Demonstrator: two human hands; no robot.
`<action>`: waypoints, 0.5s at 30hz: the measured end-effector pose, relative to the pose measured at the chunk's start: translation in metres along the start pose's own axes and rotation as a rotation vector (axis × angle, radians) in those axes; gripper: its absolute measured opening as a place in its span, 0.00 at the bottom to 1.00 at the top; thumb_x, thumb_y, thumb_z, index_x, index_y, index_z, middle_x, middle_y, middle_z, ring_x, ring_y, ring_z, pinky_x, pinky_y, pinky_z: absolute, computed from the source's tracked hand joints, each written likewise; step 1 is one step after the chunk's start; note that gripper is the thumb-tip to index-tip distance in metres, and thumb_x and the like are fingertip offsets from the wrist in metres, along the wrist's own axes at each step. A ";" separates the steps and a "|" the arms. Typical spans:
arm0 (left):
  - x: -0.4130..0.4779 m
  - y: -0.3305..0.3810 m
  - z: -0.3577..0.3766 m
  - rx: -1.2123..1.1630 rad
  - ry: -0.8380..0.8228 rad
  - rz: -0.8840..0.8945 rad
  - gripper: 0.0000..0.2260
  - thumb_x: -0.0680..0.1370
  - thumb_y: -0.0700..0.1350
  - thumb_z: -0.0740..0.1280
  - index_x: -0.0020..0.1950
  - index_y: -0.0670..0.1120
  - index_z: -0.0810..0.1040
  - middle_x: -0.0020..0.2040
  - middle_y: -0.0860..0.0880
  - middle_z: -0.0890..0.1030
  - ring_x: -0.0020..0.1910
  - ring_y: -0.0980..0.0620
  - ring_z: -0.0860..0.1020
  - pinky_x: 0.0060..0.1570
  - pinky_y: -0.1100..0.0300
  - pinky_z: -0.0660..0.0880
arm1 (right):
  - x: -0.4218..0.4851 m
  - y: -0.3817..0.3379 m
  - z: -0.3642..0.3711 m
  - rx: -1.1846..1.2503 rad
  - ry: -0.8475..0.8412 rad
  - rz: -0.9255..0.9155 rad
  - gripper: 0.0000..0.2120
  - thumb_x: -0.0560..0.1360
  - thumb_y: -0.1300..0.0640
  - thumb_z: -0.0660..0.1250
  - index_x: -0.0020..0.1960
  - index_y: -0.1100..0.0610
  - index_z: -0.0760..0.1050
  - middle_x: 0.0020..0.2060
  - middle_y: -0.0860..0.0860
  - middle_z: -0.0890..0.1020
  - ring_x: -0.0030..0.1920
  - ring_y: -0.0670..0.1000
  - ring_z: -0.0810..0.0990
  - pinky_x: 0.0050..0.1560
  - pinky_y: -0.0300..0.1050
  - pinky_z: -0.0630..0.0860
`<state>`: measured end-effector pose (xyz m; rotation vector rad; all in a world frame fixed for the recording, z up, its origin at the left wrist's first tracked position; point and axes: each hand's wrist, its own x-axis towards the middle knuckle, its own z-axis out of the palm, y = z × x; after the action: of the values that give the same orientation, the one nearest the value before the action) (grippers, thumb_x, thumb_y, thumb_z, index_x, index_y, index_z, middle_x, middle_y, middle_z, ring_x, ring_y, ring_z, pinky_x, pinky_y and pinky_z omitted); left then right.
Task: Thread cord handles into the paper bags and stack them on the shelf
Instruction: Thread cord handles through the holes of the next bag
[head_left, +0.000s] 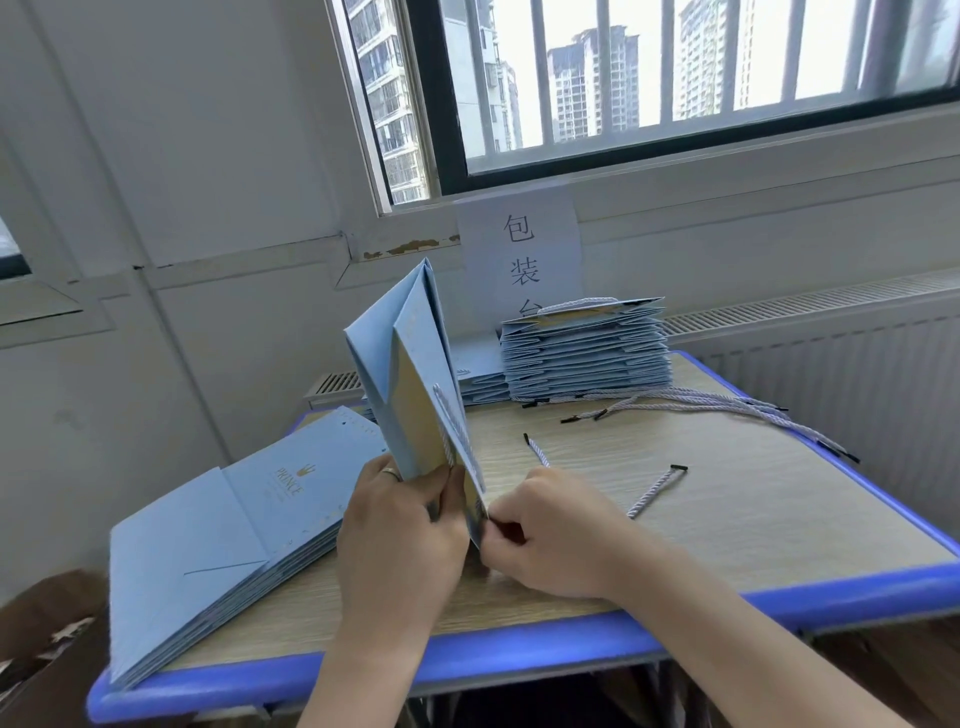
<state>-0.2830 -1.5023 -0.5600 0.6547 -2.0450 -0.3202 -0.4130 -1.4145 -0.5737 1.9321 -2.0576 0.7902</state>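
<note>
A light blue folded paper bag (410, 364) stands upside down on the table, its bottom pointing up and its mouth at my hands. My left hand (400, 535) grips the mouth edge from the left. My right hand (550, 535) pinches the front panel's edge. One white twisted cord handle (448, 426) hangs along the bag's yellow inside. A loose cord (655, 491) with black tips lies on the table right of my right hand, partly hidden under it.
A stack of flat blue bags (218, 540) lies at the left of the wooden table (727, 519). A pile of bags with handles (587, 348) stands at the back, with several loose cords (701, 402) beside it. Wall, radiator and window lie behind.
</note>
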 end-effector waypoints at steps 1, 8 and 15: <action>0.000 -0.001 0.001 -0.019 -0.006 -0.013 0.11 0.75 0.48 0.69 0.32 0.50 0.81 0.29 0.51 0.73 0.43 0.46 0.74 0.36 0.56 0.70 | 0.000 0.000 0.000 0.004 -0.001 0.001 0.21 0.75 0.52 0.60 0.27 0.59 0.60 0.20 0.52 0.61 0.24 0.49 0.63 0.29 0.45 0.59; -0.001 0.006 -0.003 -0.085 0.021 0.006 0.06 0.73 0.47 0.72 0.36 0.53 0.86 0.32 0.61 0.70 0.43 0.45 0.77 0.39 0.53 0.75 | 0.000 0.000 -0.001 -0.001 -0.013 0.000 0.21 0.75 0.52 0.61 0.26 0.57 0.60 0.20 0.51 0.60 0.23 0.49 0.62 0.27 0.45 0.61; -0.002 0.004 -0.002 -0.091 0.022 -0.031 0.04 0.73 0.46 0.74 0.38 0.52 0.87 0.33 0.59 0.72 0.44 0.44 0.79 0.41 0.51 0.76 | 0.000 0.001 0.000 0.011 -0.026 -0.003 0.21 0.76 0.53 0.61 0.27 0.57 0.59 0.20 0.51 0.60 0.27 0.45 0.67 0.28 0.38 0.56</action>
<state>-0.2814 -1.4982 -0.5583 0.6320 -1.9887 -0.4206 -0.4138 -1.4142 -0.5743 1.9610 -2.0691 0.7808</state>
